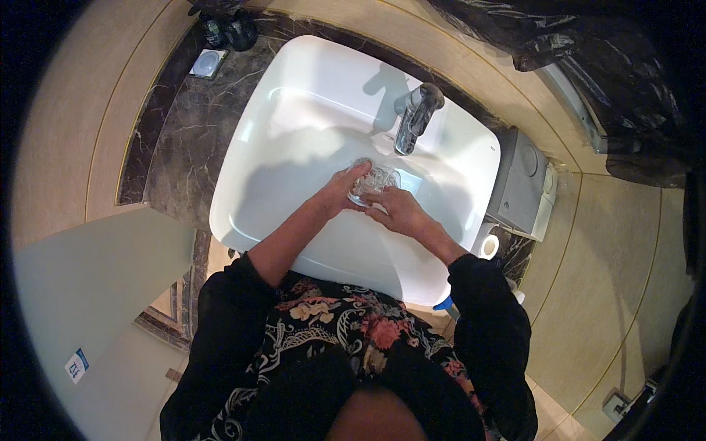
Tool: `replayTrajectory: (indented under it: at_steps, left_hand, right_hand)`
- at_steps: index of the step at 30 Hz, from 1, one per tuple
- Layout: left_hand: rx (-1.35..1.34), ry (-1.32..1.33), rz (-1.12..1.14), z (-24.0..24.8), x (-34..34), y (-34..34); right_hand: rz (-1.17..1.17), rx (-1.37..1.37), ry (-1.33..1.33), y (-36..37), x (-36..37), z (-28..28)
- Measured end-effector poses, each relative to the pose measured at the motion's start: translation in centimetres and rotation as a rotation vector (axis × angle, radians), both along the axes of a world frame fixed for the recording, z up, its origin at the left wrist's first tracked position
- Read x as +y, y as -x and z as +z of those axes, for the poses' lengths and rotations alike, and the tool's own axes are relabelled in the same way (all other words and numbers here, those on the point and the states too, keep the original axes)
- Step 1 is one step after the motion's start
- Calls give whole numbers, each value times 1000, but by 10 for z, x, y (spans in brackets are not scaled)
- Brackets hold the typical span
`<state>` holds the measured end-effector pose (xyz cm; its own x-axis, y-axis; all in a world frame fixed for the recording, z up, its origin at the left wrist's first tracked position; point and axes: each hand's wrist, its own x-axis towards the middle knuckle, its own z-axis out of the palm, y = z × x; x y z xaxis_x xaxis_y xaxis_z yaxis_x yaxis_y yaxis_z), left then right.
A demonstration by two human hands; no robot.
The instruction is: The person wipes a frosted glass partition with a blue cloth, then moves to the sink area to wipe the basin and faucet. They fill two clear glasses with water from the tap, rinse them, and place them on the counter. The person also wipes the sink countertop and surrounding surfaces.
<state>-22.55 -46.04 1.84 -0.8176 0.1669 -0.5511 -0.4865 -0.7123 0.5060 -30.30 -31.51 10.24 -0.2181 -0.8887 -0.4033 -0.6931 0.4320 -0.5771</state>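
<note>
Over the basin of a white sink (294,213), both hands hold a small, clear glass vessel (375,180); whether it is a cup or a bowl I cannot tell. My left hand (344,187) curls round its left side, the thumb near the rim. Against the near right side, my right hand (401,211) presses with bent fingers. Part of the vessel is hidden by the fingers. A chrome faucet (418,117) stands just beyond, its spout pointing toward the hands. Whether water is running is hard to make out.
A dark marbled counter (195,147) borders the sink, with a small white dish (208,63) and dark bottles (239,31) at the far left. To the right are a grey box (518,176) and a paper roll (488,246). Black plastic sheeting (588,66) hangs at upper right.
</note>
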Motion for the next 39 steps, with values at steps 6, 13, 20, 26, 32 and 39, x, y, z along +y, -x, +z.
replayTrajectory:
  at_steps: [6, 13, 20, 26, 32, 39]
  left_hand:
    - [-184, 53, 58, -17, -4, 18]
    - [-162, 378, 199, -12, -18, 16]
    - [-106, 525, 279, -15, -12, 18]
    - [-59, 744, 103, -25, -1, 11]
    - [-343, 279, 4, -14, -4, 11]
    - [220, 564, 309, -12, -3, 5]
  right_hand:
    - [-442, -445, 224, 6, -5, -33]
    - [-1308, -1033, 690, -2, -25, -61]
    - [-1265, -877, 201, -3, -15, -77]
    - [-1167, -929, 112, -2, -18, -105]
    - [-700, 52, 280, 29, -1, -156]
    - [-1351, -844, 24, -2, -27, -97]
